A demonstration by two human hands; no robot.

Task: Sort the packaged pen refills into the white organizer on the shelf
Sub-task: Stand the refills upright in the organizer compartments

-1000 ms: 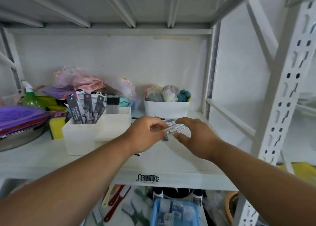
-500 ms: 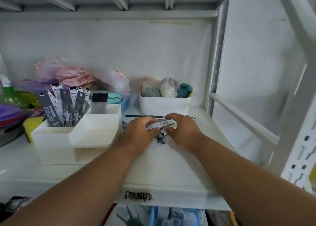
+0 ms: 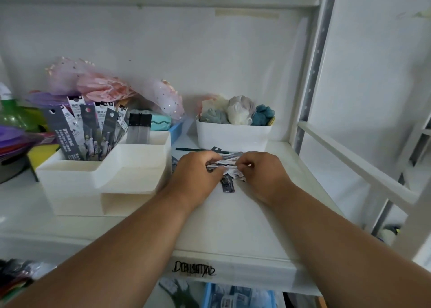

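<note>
Several packaged pen refills point(image 3: 227, 183) lie in a small pile on the white shelf point(image 3: 233, 226), right of the white organizer point(image 3: 130, 167). My left hand point(image 3: 198, 172) and my right hand point(image 3: 261, 174) meet over the pile, and both pinch a bundle of refill packets point(image 3: 227, 163) between curled fingers. The hands cover most of the pile. More refill packs point(image 3: 88, 130) stand upright in the organizer's rear left compartment, and two clear refill boxes point(image 3: 139, 130) stand in its rear right one.
A white bin of rolled cloths point(image 3: 233, 135) stands behind the hands, with a dark pencil point(image 3: 193, 149) lying in front of it. Pink tulle bags point(image 3: 105, 86), a green bottle and purple plates crowd the left. The rack's upright and rail point(image 3: 349, 163) close the right.
The camera has moved closer to the shelf. Both hands have drawn together over the pile and gathered the packets into a tighter bundle.
</note>
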